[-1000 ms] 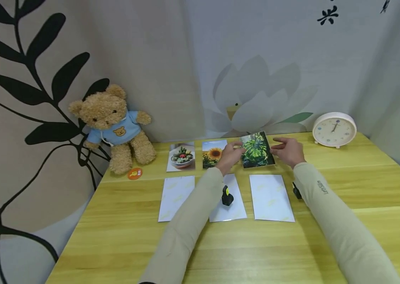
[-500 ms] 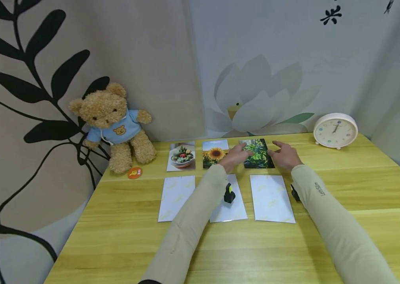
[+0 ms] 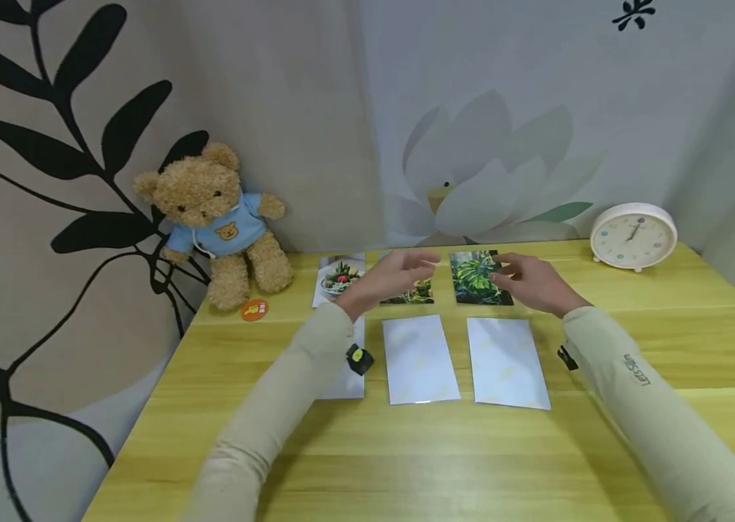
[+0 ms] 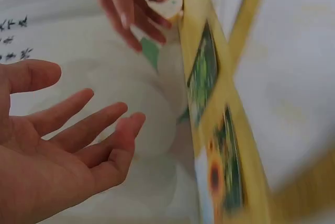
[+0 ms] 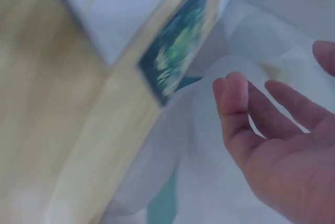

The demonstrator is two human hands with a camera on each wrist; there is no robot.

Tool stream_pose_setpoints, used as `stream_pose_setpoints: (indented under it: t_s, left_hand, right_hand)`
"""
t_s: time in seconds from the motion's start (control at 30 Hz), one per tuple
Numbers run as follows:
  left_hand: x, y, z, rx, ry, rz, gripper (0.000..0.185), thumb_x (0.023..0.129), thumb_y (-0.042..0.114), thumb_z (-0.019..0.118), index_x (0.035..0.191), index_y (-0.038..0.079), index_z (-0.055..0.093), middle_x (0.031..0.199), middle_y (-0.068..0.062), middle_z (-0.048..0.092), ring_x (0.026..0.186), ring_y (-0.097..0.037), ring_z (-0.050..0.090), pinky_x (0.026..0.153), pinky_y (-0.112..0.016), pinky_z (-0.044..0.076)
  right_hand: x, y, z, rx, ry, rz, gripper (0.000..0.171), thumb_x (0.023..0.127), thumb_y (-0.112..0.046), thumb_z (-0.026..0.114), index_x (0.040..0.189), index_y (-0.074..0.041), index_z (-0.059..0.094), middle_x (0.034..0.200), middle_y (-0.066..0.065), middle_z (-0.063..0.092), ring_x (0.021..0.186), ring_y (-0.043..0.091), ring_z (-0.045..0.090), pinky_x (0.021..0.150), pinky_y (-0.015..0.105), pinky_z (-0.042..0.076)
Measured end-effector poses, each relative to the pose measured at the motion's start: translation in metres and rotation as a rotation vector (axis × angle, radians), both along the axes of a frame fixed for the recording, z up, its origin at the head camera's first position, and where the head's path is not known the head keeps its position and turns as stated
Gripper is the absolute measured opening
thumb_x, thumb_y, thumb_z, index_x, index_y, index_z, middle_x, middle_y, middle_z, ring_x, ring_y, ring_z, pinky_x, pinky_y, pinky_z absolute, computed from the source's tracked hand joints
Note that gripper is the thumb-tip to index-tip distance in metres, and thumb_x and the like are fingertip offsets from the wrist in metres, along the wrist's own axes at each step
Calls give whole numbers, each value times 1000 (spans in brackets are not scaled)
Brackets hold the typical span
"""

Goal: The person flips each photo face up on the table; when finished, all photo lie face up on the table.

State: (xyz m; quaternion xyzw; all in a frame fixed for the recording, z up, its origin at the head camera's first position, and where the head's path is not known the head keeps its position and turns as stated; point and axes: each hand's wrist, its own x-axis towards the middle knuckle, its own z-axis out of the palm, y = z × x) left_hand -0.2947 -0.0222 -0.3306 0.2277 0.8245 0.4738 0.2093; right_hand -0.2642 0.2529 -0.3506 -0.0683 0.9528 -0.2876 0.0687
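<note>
A green leaf photo (image 3: pixel 480 276) lies flat on the wooden table (image 3: pixel 446 449) at the back, beside a sunflower photo (image 3: pixel 414 292) and a succulent-bowl photo (image 3: pixel 340 276). My left hand (image 3: pixel 388 275) hovers open over the sunflower photo, its fingers spread and holding nothing. My right hand (image 3: pixel 530 281) hangs open just right of the leaf photo, off the table. In the left wrist view my left hand (image 4: pixel 68 145) shows relaxed fingers. The right wrist view shows my right hand (image 5: pixel 272 130) open near the leaf photo (image 5: pixel 178 56). Three white face-down sheets (image 3: pixel 418 359) lie in a row nearer me.
A teddy bear (image 3: pixel 214 221) in a blue top sits at the back left, with an orange round tag (image 3: pixel 254 309) at its feet. A white clock (image 3: pixel 633 235) stands at the back right. Patterned curtains close in the table on three sides.
The leaf photo was held up in both hands, then laid flat in the back row. Both hands have let go and lifted; the left has moved left over the sunflower photo.
</note>
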Motion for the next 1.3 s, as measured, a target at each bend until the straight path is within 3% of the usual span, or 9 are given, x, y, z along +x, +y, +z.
stream_pose_setpoints:
  t_s: [0.1, 0.27, 0.47, 0.63, 0.8, 0.97, 1.07, 1.2, 1.3]
  left_hand:
    - [8, -40, 0, 7, -7, 39, 41, 106, 28, 51, 147, 20, 51, 150, -7, 52, 139, -28, 49, 114, -53, 42]
    - [23, -95, -16, -14, 17, 106, 44, 107, 25, 48, 149, 12, 46, 155, -14, 46, 141, -31, 48, 113, -51, 44]
    - [51, -149, -25, -207, 106, 144, 46, 107, 29, 48, 148, 8, 48, 148, -21, 52, 133, -37, 54, 105, -51, 49]
    - [77, -184, -26, -335, 112, 150, 46, 106, 28, 48, 144, 2, 50, 134, -24, 62, 120, -37, 62, 93, -49, 54]
    - [104, -192, -32, -362, 109, 163, 45, 105, 25, 52, 142, 0, 51, 129, -25, 65, 115, -36, 65, 89, -47, 55]
    - [116, -178, -37, -377, 154, 157, 45, 103, 23, 55, 139, -3, 52, 92, -10, 65, 74, -18, 58, 69, -32, 47]
    - [117, -170, -39, -349, 146, 165, 46, 103, 23, 55, 140, -5, 51, 77, -4, 52, 61, -14, 42, 64, -28, 38]
    - [118, -170, -41, -218, 28, 218, 50, 105, 24, 52, 146, -3, 45, 109, -19, 64, 90, -26, 65, 80, -37, 54]
    - [116, -175, -42, -64, -75, 271, 50, 107, 19, 47, 149, -6, 38, 140, -29, 52, 123, -37, 60, 98, -45, 55]
  right_hand:
    - [10, -15, 5, -24, 51, 52, 58, 105, -35, 50, 154, -5, 38, 141, 26, 57, 126, 41, 57, 99, 57, 50]
    - [25, -41, 0, -62, 107, 128, 54, 105, -29, 53, 152, -3, 42, 141, 25, 56, 124, 40, 58, 98, 55, 51]
    - [42, -85, -12, -92, 140, 264, 51, 103, -26, 57, 148, -4, 48, 138, 22, 61, 120, 38, 63, 95, 51, 54]
    - [57, -136, -21, -78, 150, 384, 51, 101, -26, 61, 145, -3, 50, 131, 21, 66, 120, 38, 61, 100, 50, 50]
    - [70, -177, -24, -27, 103, 478, 53, 100, -28, 62, 146, -3, 50, 124, 18, 70, 121, 34, 60, 109, 49, 41]
    - [77, -201, -27, 68, 76, 524, 57, 99, -33, 64, 147, -5, 49, 88, 10, 75, 104, 25, 67, 110, 46, 38]
    - [79, -207, -29, 96, 69, 506, 59, 99, -36, 64, 148, -6, 47, 101, 9, 76, 109, 25, 67, 111, 45, 38]
    - [81, -210, -29, 101, 63, 466, 62, 98, -38, 64, 149, -9, 45, 119, 13, 72, 120, 31, 62, 109, 44, 43]
    - [83, -211, -28, 110, 55, 440, 64, 99, -43, 62, 151, -12, 43, 116, 14, 73, 119, 33, 62, 103, 42, 49]
